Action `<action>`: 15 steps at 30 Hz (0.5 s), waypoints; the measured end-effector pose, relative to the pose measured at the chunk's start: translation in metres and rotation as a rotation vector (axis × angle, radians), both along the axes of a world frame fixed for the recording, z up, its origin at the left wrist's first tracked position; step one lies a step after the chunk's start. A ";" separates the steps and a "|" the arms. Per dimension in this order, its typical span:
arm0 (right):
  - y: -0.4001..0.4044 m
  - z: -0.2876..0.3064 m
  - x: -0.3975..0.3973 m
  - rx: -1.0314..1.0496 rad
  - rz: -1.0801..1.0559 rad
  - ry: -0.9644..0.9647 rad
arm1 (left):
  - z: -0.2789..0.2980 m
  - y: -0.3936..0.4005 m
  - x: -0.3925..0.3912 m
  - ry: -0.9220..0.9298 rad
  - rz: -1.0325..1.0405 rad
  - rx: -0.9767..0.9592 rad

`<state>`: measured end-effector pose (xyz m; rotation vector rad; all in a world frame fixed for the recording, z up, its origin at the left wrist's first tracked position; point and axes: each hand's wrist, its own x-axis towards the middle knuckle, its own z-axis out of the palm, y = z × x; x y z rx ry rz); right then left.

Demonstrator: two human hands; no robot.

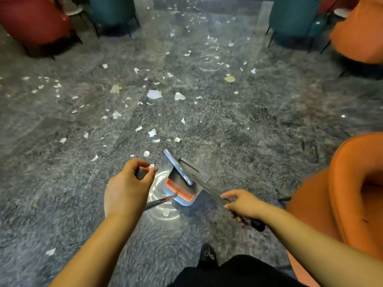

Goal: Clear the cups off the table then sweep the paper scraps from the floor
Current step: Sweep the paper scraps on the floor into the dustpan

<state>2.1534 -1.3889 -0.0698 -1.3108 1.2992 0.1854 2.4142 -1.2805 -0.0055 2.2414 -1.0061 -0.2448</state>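
Observation:
Several white paper scraps [154,94] lie scattered over the grey marbled floor ahead of me. A grey dustpan [183,188] with an orange comb edge stands on the floor just in front of me. My left hand [128,188] grips the top of the dustpan's long metal handle [159,202]. The broom head [186,169] rests over the pan. My right hand [241,205] holds the broom's silver pole [211,191], with its black end grip behind my wrist. One scrap [166,211] lies beside the pan. No cups are in view.
An orange armchair [344,195] stands close on my right. More chairs ring the far side: red [31,19] and teal [112,11] at the left, teal [296,15] and orange [358,32] at the right. My black shoe [207,254] is below the pan.

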 end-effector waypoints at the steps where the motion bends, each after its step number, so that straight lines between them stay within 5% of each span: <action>1: -0.022 0.003 0.008 -0.005 -0.005 0.000 | 0.003 -0.020 0.007 0.005 0.003 -0.002; 15: -0.297 -0.003 0.121 -0.001 -0.131 -0.029 | 0.003 -0.316 0.132 0.017 -0.085 -0.050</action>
